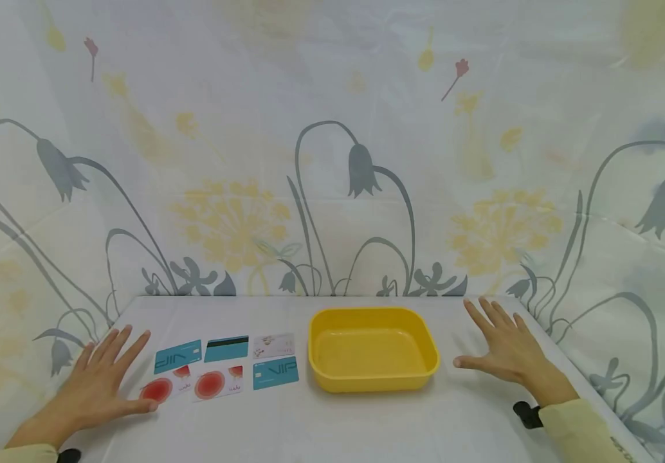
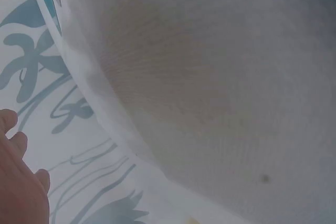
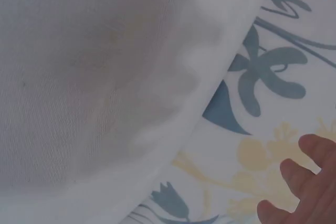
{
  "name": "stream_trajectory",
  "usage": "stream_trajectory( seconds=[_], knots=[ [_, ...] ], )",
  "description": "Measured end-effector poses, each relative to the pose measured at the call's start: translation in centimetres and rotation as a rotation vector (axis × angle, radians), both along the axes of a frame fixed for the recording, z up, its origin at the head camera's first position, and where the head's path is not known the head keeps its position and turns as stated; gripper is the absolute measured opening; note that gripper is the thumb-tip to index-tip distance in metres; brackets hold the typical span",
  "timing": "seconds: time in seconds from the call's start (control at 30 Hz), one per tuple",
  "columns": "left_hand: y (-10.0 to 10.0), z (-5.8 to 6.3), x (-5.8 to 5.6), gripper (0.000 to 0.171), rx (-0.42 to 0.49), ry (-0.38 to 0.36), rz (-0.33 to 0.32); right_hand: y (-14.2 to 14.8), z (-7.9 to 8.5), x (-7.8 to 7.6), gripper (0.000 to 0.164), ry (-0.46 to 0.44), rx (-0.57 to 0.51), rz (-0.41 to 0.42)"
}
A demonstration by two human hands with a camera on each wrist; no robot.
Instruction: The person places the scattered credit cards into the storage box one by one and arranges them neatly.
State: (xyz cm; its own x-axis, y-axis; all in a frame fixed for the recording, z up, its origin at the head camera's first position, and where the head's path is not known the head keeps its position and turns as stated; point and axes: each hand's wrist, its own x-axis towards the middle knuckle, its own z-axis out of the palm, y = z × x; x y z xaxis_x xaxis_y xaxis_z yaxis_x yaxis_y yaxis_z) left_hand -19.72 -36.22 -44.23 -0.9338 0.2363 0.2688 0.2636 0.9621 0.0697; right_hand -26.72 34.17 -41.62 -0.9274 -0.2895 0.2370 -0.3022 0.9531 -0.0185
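My left hand (image 1: pixel 98 386) is spread at the left of the white table, fingers straight, its thumb tip overlapping the lower edge of a card with red round fruit slices (image 1: pixel 157 390) in the head view. On the right, my right hand (image 1: pixel 503 350) is likewise spread and holds nothing, its thumb pointing toward a yellow plastic basin (image 1: pixel 374 383). Between the left hand and the basin lie several cards in two rows: a blue card (image 1: pixel 177 357), a blue card with a black stripe (image 1: pixel 226 350), a pale floral card (image 1: pixel 273 346), a second red-fruit card (image 1: pixel 218 384) and a blue VIP card (image 1: pixel 275 373).
A white cloth covers the table (image 1: pixel 344 427). Behind and on both sides hangs a curtain (image 1: pixel 332 96) printed with grey and yellow flowers. The basin's walls rise well above the flat cards. Dark bands (image 1: pixel 528 415) sit at the wrists.
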Motion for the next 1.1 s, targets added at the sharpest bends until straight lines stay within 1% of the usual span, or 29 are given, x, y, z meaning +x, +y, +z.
stream_trajectory(
  seconds=[0.2, 0.3, 0.43, 0.53, 0.63, 0.83, 0.97, 1.1],
  knots=[
    [0.5, 0.2, -0.2, 0.124, 0.076, -0.083, 0.008, -1.1, -0.1, 0.1, 0.115, 0.012, -0.050, 0.050],
    [0.8, 0.5, -0.3, 0.122, 0.093, -0.108, 0.004, -1.7, -0.2, 0.0, 0.114, 0.024, -0.075, 0.072],
    [1.2, 0.8, -0.2, 0.118, 0.104, -0.127, -0.005, -2.6, -0.4, 0.1, 0.112, 0.015, -0.119, 0.098],
    [1.5, 1.0, -0.1, 0.116, 0.126, -0.166, 0.002, -3.3, -0.5, 0.2, 0.111, 0.009, -0.154, 0.115],
    [1.7, 1.1, -0.3, 0.111, 0.151, -0.196, 0.003, -4.0, -0.7, 0.3, 0.110, 0.011, -0.178, 0.125],
    [1.6, 0.8, -0.6, 0.098, 0.191, -0.216, -0.045, -5.1, -1.2, 0.6, 0.109, -0.017, -0.226, 0.136],
    [1.7, 0.9, -0.8, 0.091, 0.194, -0.262, -0.044, -5.6, -1.3, 0.8, 0.107, -0.044, -0.259, 0.140],
    [1.9, 1.2, -1.0, 0.084, 0.197, -0.323, -0.023, -6.0, -1.4, 1.0, 0.106, -0.072, -0.291, 0.136]
  ],
)
